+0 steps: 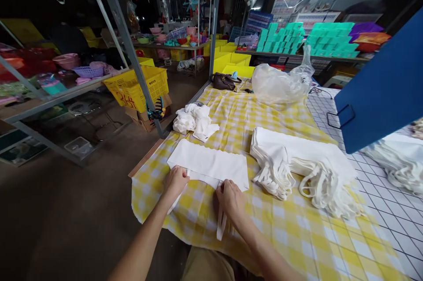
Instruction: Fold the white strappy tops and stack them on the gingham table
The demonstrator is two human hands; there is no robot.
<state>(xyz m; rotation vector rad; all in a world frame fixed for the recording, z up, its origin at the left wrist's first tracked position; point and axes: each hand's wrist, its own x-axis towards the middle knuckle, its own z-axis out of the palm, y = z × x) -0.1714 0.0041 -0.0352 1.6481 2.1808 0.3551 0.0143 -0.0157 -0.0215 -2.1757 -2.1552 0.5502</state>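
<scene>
Both hands are pinching the near edge of a white garment at its straps

A white strapped garment [208, 159] is lying spread with its broad panel flat on the tabletop, over a yellow-and-white checked cloth [228, 118], directly in front of the person. The left hand [176, 181] is closing its fingertips on the near edge toward the left, where one strap is trailing beneath the wrist. The right hand [232, 197] is pinching the same edge farther right, with another strap [220, 227] hanging toward the person. Whether each grip is taking the strap alone or the edge with it, the view is not telling.

The step in hand is looking like arranging the straps and squaring the near edge. The next move is probably calling for a light, even hold on both sides, with the panel lying smooth and the straps running free of twists.

Just to the right, a stack of white strapped garments [297, 144] is resting with its straps bunched toward the person; beyond the spread piece, crumpled white fabric [194, 120] is sitting in a loose heap.
</scene>
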